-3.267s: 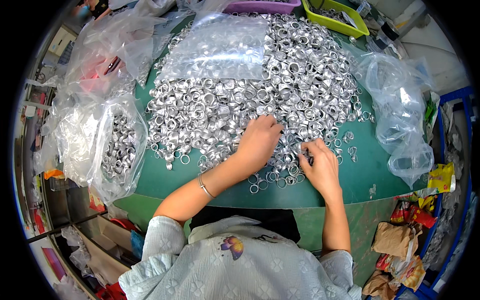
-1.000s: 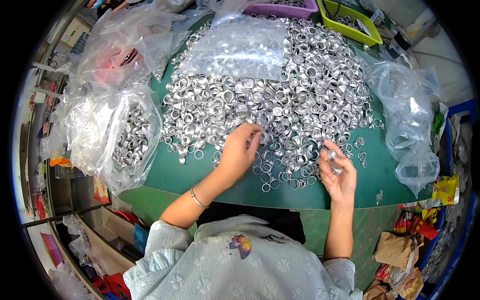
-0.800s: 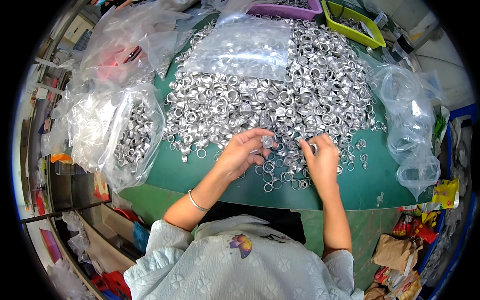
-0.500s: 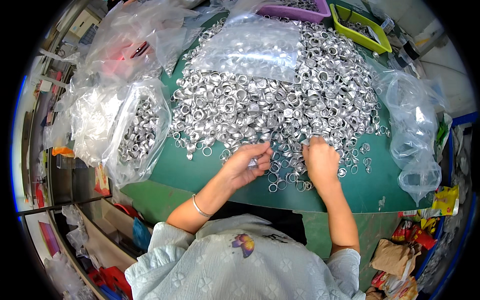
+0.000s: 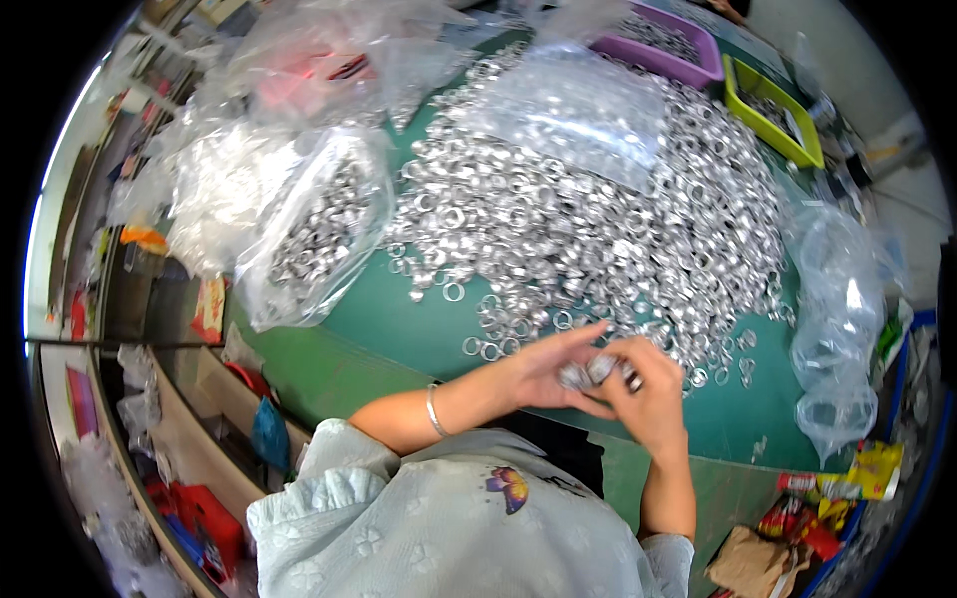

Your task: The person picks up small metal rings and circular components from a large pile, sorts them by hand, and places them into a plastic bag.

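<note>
Silver-coloured metal rings [image 5: 598, 234] lie in a wide heap on the green table. Just off the heap's near edge, my two hands meet. My left hand [image 5: 533, 374] is cupped palm up, with several rings [image 5: 576, 376] in it and the thumb raised. Over that palm, my right hand [image 5: 648, 394] has its fingers bent around more rings at the fingertips. Motion blur hides their exact shapes. To the left lies a clear plastic bag [image 5: 374, 214] with many rings inside. A flat clear bag [image 5: 568, 105] rests on top of the heap.
A purple basket [image 5: 710, 60] and a yellow-green tray [image 5: 809, 149] stand at the far right. Crumpled clear bags [image 5: 842, 329] lie along the right edge, more plastic bags [image 5: 214, 199] at the left. Snack packets [image 5: 877, 468] and a brown paper bag [image 5: 748, 563] sit at lower right.
My right hand has left the heap and come in to my left hand, which moved right and nearer to me. The view has shifted, so the table things appear moved.
</note>
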The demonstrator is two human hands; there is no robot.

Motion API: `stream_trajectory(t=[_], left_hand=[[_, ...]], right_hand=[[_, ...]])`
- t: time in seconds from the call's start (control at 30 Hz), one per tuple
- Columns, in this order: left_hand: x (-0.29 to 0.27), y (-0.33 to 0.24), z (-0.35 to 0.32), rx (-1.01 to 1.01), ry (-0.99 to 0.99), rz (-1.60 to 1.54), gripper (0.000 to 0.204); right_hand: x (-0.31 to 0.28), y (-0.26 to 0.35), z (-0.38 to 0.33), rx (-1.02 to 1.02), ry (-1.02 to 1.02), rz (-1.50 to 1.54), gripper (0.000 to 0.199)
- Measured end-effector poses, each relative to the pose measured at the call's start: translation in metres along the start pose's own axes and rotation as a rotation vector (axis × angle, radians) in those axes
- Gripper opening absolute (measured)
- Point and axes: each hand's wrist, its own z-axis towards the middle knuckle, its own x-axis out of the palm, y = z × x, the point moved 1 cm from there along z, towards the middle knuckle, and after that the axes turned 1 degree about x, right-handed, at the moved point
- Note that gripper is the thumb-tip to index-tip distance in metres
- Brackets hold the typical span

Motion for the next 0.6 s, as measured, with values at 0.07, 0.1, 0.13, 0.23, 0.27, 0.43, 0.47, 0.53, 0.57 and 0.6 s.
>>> stream_trajectory(t=[0.07, 0.1, 0.13, 0.23, 0.27, 0.43, 0.47, 0.53, 0.57, 0.6], left_hand=[[0.009, 0.007, -0.003, 0.019, -0.035, -0.023, 0.051], [0.017, 0.011, -0.007, 0.056, -0.070, -0.084, 0.044], [0.006, 0.015, -0.007, 0.094, -0.031, -0.108, 0.040], [-0.005, 0.021, -0.017, 0.194, -0.015, -0.179, 0.033], [-0.006, 0.021, -0.022, 0.225, -0.027, -0.205, 0.030], [-0.037, -0.022, -0.075, 0.582, 0.040, -0.460, 0.015], [-0.029, -0.042, -0.099, 0.841, -0.101, -0.376, 0.014], [-0.045, -0.090, -0.144, 1.424, -0.527, 0.052, 0.012], [-0.041, -0.111, -0.164, 1.614, -0.836, 0.235, 0.016], [-0.062, -0.138, -0.185, 1.798, -1.252, 0.659, 0.017]], right_hand=[[0.010, 0.004, -0.005, 0.007, 0.155, -0.083, 0.022], [0.011, 0.006, -0.007, 0.033, 0.222, -0.117, 0.027], [0.012, 0.008, -0.009, -0.023, 0.243, -0.144, 0.029], [0.015, 0.016, -0.012, -0.172, 0.274, -0.278, 0.033], [0.014, 0.023, -0.011, -0.213, 0.266, -0.354, 0.034], [0.000, 0.014, -0.012, -0.134, 0.041, -0.038, 0.030], [0.000, 0.011, -0.014, -0.074, -0.023, 0.005, 0.024], [0.001, 0.000, -0.018, -0.092, 0.075, -0.104, 0.023], [0.004, -0.004, -0.019, -0.099, 0.123, -0.166, 0.022], [0.008, -0.003, -0.019, -0.145, 0.153, -0.171, 0.022]])
